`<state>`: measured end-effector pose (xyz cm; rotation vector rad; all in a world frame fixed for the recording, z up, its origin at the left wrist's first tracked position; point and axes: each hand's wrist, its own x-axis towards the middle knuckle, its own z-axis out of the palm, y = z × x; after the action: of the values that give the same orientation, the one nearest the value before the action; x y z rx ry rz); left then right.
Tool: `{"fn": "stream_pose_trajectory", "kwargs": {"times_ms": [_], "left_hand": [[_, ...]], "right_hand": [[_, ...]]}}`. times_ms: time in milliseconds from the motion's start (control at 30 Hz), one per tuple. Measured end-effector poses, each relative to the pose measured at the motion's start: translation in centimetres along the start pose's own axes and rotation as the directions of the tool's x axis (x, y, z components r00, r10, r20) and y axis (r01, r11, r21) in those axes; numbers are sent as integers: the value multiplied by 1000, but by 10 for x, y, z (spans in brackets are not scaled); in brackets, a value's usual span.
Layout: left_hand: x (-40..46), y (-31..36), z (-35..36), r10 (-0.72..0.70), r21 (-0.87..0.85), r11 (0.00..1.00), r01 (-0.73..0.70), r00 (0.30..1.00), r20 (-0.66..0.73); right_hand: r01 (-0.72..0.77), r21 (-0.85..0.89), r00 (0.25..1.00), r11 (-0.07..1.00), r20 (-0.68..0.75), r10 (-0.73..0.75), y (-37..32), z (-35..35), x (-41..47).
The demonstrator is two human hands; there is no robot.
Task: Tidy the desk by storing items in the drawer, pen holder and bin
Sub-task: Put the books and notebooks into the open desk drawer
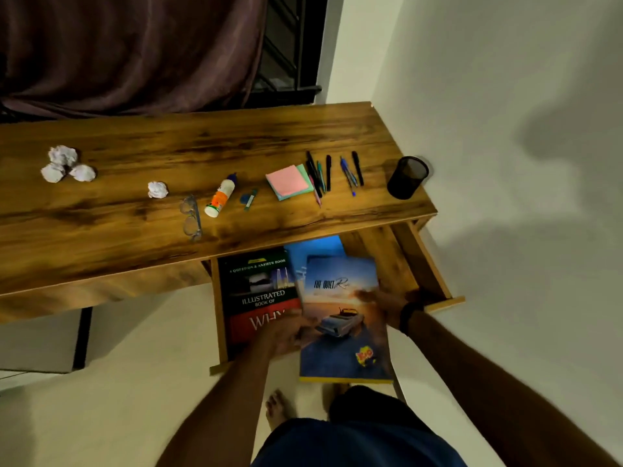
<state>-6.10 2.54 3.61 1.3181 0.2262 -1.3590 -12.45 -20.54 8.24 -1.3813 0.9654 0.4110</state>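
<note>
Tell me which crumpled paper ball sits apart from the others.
The lone paper ball, just left of the glasses. The other three paper balls huddle together near the desk's far left end.
</note>
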Motion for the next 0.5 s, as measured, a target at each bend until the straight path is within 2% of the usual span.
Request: {"fn": "stream_pose_trajectory", "kwargs": {"times_ms": [100,133,200,267,400,500], "left_hand": [[1,-2,0,20,-2,1000,-20,999,-35],[1,0,2,45,2,999,-45,997,-68],[6,7,1,97,14,995,-96,986,-139],[10,17,1,143,77,988,-132,975,-171],[21,27,-1,192,284,951,-123,954,-229],[23,31,-3,246,393,910,-133,936,-253]], "right_hand": [[42,72,990,997,-135,-32,3,-1,-2],[44,107,991,993,-129,-30,2,-3,2],[7,162,1000,987,-11,-5,-4,-6,9],[32,70,997,997,61,-37,-7,-5,20],[237,-163,969,958,-34,-245,-21,-6,42],[290,-247,948,925,-60,-313,-30,-17,61]]}}
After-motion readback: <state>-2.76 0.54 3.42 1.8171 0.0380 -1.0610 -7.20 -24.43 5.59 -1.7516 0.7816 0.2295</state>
